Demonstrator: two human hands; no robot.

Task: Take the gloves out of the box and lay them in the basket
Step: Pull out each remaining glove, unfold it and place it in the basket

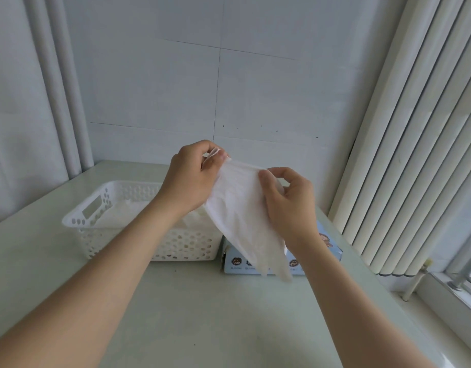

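The left hand pinches one corner of a thin white glove at its cuff between thumb and fingertips. The right hand pinches the other corner, so the cuff is stretched between them at the centre of the frame. The glove hangs from both pinches toward the lower right, in front of the blue box. The white basket stands just left of the box on the pale table, with white material inside.
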